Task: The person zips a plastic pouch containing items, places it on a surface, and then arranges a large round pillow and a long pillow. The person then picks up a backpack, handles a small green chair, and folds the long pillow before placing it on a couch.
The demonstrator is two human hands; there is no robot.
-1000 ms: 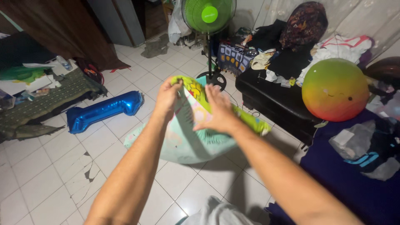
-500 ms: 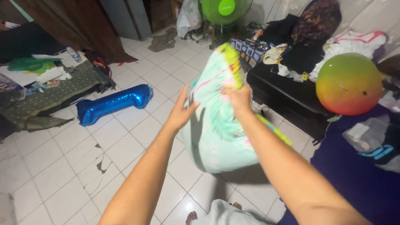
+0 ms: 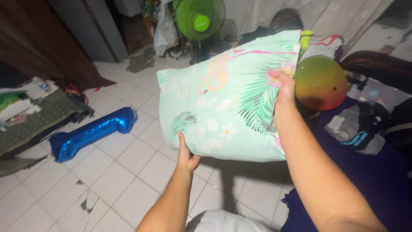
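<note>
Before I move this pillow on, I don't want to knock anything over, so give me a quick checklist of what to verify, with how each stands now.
1. Right hand grips the pillow at its right edge: ok.
2. Left hand supports the pillow from below: ok.
3. Pillow lifted off the tiled floor: ok.
4. Pillow apart from the green fan behind it: cannot tell, the top edge overlaps it in view.
5. Rainbow ball beside the right hand stays untouched: cannot tell, they sit close.
6. Blue foil balloon lies away from the hands: ok.
</note>
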